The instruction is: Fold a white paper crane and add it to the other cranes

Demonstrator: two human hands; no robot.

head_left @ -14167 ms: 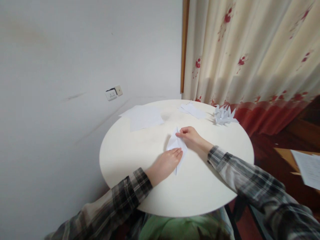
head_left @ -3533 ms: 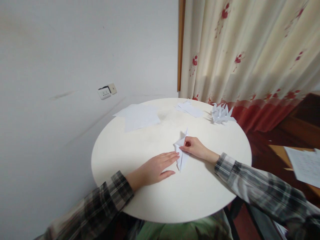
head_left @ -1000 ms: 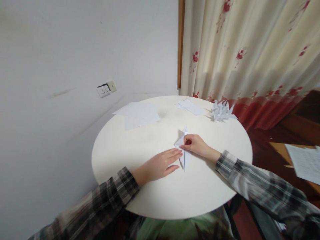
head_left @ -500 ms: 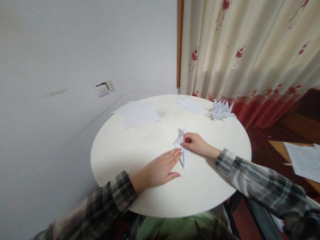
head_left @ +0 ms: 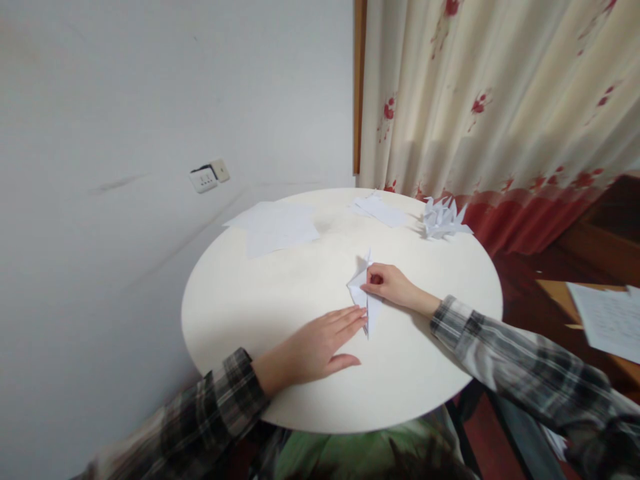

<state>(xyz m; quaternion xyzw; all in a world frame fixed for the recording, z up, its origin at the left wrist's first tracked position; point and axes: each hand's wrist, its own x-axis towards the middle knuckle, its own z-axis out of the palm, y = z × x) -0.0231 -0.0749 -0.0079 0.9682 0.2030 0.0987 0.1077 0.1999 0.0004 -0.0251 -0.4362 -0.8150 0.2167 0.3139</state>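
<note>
A partly folded piece of white paper (head_left: 364, 293) lies near the middle of the round cream table (head_left: 280, 300), one pointed tip standing up. My right hand (head_left: 391, 285) is closed, its fingertips pinching the paper's right side. My left hand (head_left: 320, 345) lies flat on the table with its fingers stretched out, the fingertips touching the paper's lower left edge. Both arms wear plaid sleeves.
Loose white sheets (head_left: 275, 227) lie at the table's far left, smaller paper scraps (head_left: 379, 211) at the far middle, and several folded paper figures (head_left: 443, 219) at the far right. A wall with a socket (head_left: 204, 179) stands behind, a curtain (head_left: 490, 107) to the right, and a printed sheet (head_left: 607, 321) on furniture.
My left hand has slid slightly down and toward me along the paper's lower edge. My right hand keeps its pinch on the paper in nearly the same place.
</note>
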